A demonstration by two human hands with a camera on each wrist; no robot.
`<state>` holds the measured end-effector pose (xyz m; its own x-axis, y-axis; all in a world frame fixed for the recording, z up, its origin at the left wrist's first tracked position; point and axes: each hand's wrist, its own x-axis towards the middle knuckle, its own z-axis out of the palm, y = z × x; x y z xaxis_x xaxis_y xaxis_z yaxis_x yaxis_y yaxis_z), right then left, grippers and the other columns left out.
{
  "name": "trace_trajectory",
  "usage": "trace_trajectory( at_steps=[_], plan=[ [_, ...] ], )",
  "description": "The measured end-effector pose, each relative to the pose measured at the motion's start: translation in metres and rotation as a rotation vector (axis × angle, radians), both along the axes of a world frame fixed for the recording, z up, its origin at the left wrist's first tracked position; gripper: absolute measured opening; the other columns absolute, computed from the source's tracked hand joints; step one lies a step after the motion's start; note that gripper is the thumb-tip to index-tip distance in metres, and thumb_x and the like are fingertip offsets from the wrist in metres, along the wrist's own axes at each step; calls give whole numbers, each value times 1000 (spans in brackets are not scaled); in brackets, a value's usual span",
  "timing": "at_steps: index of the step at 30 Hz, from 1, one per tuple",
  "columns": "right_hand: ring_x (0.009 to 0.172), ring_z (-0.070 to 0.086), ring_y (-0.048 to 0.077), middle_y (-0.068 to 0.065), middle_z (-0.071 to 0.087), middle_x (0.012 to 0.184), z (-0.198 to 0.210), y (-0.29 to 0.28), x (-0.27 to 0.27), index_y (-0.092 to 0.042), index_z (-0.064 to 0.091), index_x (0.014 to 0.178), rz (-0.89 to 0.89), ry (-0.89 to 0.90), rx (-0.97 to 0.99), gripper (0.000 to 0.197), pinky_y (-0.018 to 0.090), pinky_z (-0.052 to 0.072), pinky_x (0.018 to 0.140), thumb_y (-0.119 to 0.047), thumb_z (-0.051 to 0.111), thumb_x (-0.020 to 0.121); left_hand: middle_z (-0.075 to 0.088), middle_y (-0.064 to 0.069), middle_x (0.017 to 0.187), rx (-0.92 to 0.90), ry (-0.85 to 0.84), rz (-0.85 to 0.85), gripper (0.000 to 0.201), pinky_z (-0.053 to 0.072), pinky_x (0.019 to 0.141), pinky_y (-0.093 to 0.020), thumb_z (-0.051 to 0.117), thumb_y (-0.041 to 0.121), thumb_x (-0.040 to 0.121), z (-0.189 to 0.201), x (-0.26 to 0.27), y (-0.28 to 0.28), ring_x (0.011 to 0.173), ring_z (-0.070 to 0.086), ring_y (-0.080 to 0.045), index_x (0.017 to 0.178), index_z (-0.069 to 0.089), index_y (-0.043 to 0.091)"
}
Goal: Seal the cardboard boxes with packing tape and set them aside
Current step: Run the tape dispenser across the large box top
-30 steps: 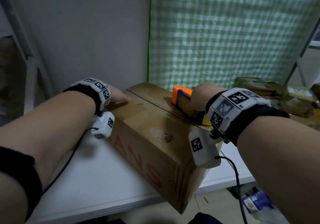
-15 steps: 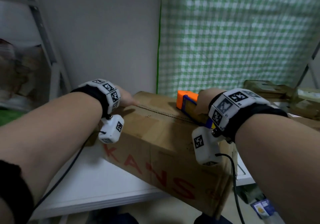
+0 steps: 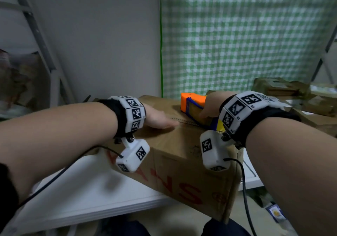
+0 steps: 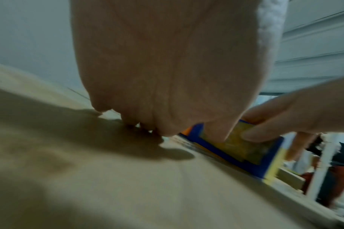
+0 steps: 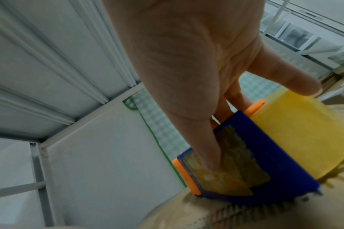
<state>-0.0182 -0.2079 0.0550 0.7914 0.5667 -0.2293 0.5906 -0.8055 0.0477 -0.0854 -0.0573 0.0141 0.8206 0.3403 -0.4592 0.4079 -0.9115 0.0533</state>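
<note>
Brown cardboard box (image 3: pixel 175 144) overhangs the white worktop (image 3: pixel 87 184) edge. Left hand (image 3: pixel 156 120) presses flat; right hand (image 3: pixel 209 106) grips the blue-orange tape dispenser (image 3: pixel 193 104). Hard pulling may tip it.

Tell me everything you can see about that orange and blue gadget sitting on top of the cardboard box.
The orange and blue plastic tape dispenser carries a roll of yellowish packing tape at its rear. A blue plate with old tape scraps stuck on it faces up, edged by orange side pieces; a toothed blade lines its lower edge. It lies tilted on the brown cardboard box, along the top seam. The right hand grips it, one finger pressing the blue plate.
</note>
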Motion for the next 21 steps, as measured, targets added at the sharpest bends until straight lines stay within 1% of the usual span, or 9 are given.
trace_trajectory(
  at_steps=[3,5,6,8,10,12,15,18,21],
  plan=[
    [57,28,5,0,28,69,-9,-4,17,-21,31,67,5,-29,-104,37,12,38,44,-28,39,103,-5,-4,160,-91,57,-112,80,2,119,-39,27,63,93,-3,0,-32,147,-1,-20,152,1,16],
    [66,42,15,8,44,78,-10,-8,17,-12,52,92,-23,-32,-93,30,20,37,57,-40,42,100,-15,-6,158,-128,78,-190,83,1,119,-38,31,58,95,-7,-1,-48,146,-8,-21,150,-10,13],
    [74,47,19,10,52,89,-12,-10,19,-9,56,108,-24,-23,-86,38,25,38,64,-43,45,98,-17,-8,157,-123,88,-218,84,2,119,-39,34,55,95,-10,0,-54,146,-9,-22,150,-12,12],
    [73,49,19,9,59,99,-12,-15,20,-4,58,123,-23,-24,-53,51,26,38,64,-45,50,95,-17,-10,157,-68,51,-282,86,5,119,-42,41,51,94,-16,-2,-67,146,-7,-25,150,-10,12],
    [61,44,15,4,54,81,-13,-18,19,-3,60,121,-29,-40,-17,53,24,34,53,-47,52,93,-13,-12,158,-5,13,-310,89,7,119,-45,46,53,92,-19,-4,-79,146,-6,-28,151,-6,11],
    [60,43,15,3,49,74,-13,-23,15,-4,61,118,-50,-51,-2,54,25,32,51,-50,52,92,-8,-17,158,37,2,-326,87,8,118,-46,47,51,92,-24,-7,-92,145,-4,-34,151,-1,8],
    [78,50,20,10,62,99,-13,-33,10,-5,61,122,-36,-63,23,57,26,37,60,-52,53,91,1,-21,156,113,-42,-301,75,7,117,-47,44,40,96,-31,-9,-113,143,-1,-38,150,9,2],
    [99,60,26,13,60,122,-12,-47,4,-5,57,127,-9,-44,69,57,32,48,75,-49,52,92,-10,-21,156,149,-37,-202,81,6,117,-50,47,37,94,-35,-10,-123,144,-7,-38,150,0,3],
    [109,58,29,13,57,127,-11,-59,-2,-7,54,130,16,-3,146,54,34,51,84,-46,54,93,-16,-20,155,115,-36,-154,88,5,118,-48,51,34,91,-36,-14,-127,143,-11,-38,149,-8,2]
  ],
)
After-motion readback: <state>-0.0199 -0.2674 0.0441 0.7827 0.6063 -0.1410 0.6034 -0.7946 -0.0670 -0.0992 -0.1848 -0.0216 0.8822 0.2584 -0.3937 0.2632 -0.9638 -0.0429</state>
